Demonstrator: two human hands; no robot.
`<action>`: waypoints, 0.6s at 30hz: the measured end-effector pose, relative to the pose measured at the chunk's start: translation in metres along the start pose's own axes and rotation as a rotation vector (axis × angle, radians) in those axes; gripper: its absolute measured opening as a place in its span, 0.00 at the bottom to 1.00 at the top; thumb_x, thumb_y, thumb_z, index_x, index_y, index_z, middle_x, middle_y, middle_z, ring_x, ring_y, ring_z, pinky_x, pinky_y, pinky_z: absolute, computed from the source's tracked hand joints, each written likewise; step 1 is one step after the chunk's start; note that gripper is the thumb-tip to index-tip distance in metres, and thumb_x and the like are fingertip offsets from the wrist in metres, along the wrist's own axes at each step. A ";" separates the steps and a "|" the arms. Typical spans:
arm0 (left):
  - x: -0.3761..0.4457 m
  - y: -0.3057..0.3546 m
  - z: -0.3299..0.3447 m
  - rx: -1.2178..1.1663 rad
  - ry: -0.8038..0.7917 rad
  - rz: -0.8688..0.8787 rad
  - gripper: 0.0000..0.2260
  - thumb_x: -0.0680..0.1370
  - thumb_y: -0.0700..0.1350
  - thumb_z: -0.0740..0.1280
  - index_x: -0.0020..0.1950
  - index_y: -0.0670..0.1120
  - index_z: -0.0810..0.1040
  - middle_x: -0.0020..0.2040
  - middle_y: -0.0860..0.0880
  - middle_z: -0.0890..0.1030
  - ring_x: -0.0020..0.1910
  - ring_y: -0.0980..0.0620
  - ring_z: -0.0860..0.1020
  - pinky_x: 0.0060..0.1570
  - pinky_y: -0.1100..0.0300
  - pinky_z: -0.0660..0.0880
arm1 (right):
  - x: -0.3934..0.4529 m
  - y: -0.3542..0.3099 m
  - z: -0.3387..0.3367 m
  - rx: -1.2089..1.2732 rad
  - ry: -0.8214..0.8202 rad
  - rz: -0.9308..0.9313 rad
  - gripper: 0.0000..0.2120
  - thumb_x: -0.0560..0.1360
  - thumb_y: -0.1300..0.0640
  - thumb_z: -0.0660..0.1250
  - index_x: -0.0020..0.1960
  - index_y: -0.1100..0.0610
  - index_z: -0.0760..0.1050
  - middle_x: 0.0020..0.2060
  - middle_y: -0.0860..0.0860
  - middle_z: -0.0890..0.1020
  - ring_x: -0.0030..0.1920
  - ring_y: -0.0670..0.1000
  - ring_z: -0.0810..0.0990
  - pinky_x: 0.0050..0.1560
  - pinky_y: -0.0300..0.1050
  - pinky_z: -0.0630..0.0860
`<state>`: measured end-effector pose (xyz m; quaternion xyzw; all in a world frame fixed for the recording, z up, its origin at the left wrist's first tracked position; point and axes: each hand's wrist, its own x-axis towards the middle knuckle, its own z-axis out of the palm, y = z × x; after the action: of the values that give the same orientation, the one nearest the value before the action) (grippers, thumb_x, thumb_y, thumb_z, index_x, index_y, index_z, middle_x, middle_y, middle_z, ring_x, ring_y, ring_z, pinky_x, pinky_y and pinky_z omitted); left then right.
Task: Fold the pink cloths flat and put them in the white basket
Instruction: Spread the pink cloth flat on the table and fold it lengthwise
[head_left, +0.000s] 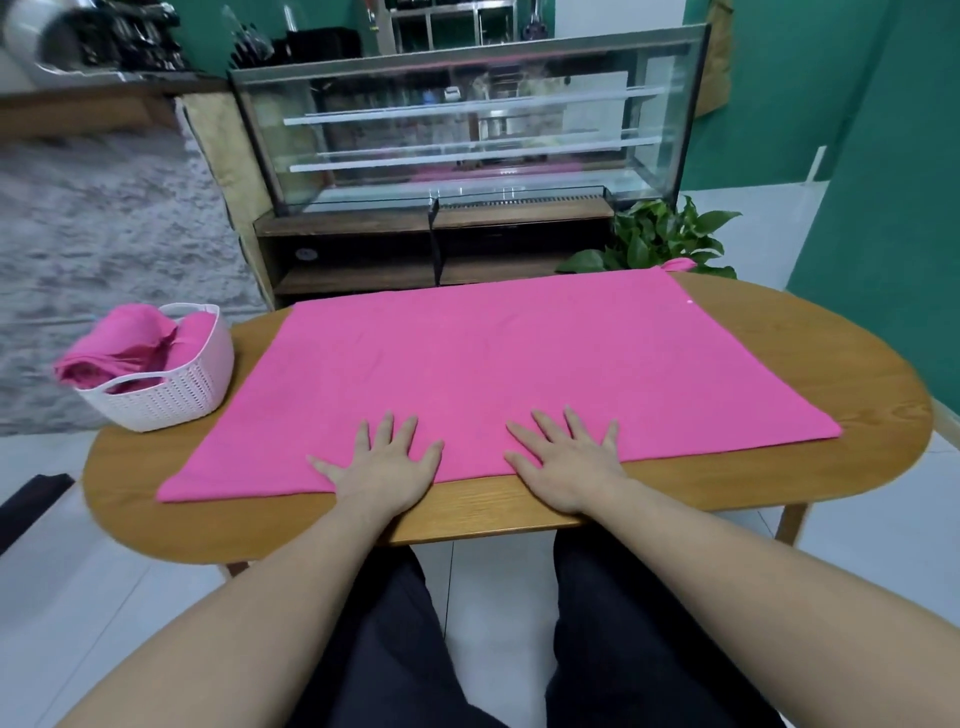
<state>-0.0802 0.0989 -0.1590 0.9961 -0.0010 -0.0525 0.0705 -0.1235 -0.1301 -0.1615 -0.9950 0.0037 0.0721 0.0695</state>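
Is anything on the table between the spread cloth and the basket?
Nothing visible. Bare table lies between the cloth and the basket at its left. Both hands, left and right, rest flat on the cloth's near edge. The basket already holds pink cloths.

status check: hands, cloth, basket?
Left hand and right hand flat on pink cloth's near edge. Cloth spread on table, unfolded. White basket at left, cloths inside. Nothing obstructing.

Prob. a café/bakery shop: glass display case (467, 130) w/ shelves, green walls (883, 156), wooden table (779, 483).
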 end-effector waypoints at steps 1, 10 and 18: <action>0.001 -0.009 -0.001 -0.006 0.003 -0.024 0.31 0.76 0.72 0.43 0.79 0.65 0.49 0.81 0.59 0.45 0.80 0.52 0.43 0.64 0.20 0.39 | -0.001 0.000 0.000 -0.002 -0.009 -0.001 0.28 0.78 0.30 0.40 0.77 0.32 0.43 0.79 0.41 0.43 0.79 0.54 0.39 0.70 0.76 0.35; 0.003 -0.091 -0.014 -0.130 0.062 -0.229 0.32 0.76 0.73 0.42 0.78 0.64 0.53 0.81 0.57 0.47 0.80 0.48 0.43 0.64 0.20 0.39 | -0.008 0.002 -0.002 0.081 -0.011 -0.090 0.33 0.73 0.23 0.46 0.76 0.29 0.47 0.79 0.38 0.49 0.80 0.52 0.43 0.71 0.74 0.35; -0.010 -0.082 -0.009 -0.023 0.110 0.410 0.34 0.72 0.75 0.56 0.74 0.63 0.64 0.76 0.61 0.61 0.76 0.60 0.57 0.74 0.33 0.44 | -0.017 0.052 -0.025 0.215 0.100 -0.320 0.27 0.75 0.58 0.64 0.73 0.44 0.69 0.74 0.47 0.68 0.74 0.48 0.64 0.72 0.37 0.54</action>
<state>-0.0894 0.1813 -0.1609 0.9755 -0.1994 0.0175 0.0909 -0.1376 -0.1846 -0.1420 -0.9721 -0.1432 0.0096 0.1857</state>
